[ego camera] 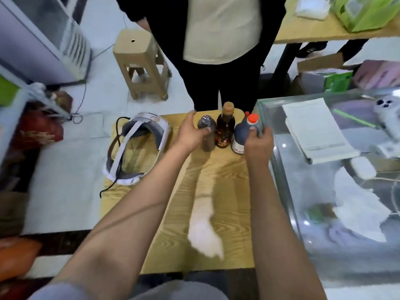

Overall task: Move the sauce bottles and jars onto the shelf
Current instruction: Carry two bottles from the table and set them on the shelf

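While both hands close in, the left hand [190,135] wraps the foil-capped jar [207,132] and the right hand [258,141] grips the red-capped bottle [243,135]. Pickup seems underway; next, lift both clear of the amber bottle [225,128] between them.

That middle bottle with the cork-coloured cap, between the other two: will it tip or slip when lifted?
The middle bottle looks tall and narrow, so it probably tips easily if nudged. Its dark contents reach high, so it is likely heavy for its size. It seems glossy, perhaps glass: possibly slippery and fragile. Close neighbours leave the fingers little room.
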`<act>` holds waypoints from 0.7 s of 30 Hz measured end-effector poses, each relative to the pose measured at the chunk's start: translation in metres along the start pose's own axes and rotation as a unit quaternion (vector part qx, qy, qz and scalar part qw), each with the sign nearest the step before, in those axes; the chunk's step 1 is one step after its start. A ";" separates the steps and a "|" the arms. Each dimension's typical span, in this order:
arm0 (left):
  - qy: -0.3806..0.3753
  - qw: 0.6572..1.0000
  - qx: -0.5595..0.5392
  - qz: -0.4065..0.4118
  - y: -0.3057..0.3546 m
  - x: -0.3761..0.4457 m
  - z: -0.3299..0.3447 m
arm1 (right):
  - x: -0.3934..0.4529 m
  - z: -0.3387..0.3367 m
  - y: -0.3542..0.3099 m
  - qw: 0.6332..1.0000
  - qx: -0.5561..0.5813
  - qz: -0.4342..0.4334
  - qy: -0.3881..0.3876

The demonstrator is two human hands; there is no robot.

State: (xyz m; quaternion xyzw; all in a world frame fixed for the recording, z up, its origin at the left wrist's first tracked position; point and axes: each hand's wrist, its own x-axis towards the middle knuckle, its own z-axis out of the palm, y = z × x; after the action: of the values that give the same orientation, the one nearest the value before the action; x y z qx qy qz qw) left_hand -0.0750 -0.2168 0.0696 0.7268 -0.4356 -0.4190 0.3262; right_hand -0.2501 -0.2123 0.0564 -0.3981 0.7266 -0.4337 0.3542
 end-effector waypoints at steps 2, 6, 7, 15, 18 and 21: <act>-0.024 0.998 0.026 0.043 0.005 0.016 0.009 | 0.018 0.005 0.011 0.999 -0.038 0.007 -0.020; -0.058 0.982 0.130 0.120 -0.003 0.032 0.016 | 0.041 0.008 0.032 0.997 -0.076 0.008 -0.033; -0.054 0.974 0.164 0.148 -0.007 0.031 0.015 | 0.040 0.008 0.034 0.997 -0.073 0.003 -0.032; 0.038 0.966 0.223 0.127 -0.025 0.029 0.005 | 0.027 0.019 0.051 0.996 -0.030 -0.072 -0.049; 0.062 0.972 0.197 0.113 -0.029 0.023 0.005 | 0.026 0.019 0.057 0.995 -0.046 -0.072 -0.056; 0.075 0.969 0.201 0.122 -0.033 0.008 0.006 | 0.020 0.017 0.063 0.994 -0.049 -0.072 -0.071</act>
State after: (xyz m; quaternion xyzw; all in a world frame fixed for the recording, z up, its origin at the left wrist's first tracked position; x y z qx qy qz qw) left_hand -0.0664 -0.2114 0.0363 0.7486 -0.5703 -0.2241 0.2534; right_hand -0.2616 -0.2167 -0.0105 -0.4961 0.6892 -0.3930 0.3528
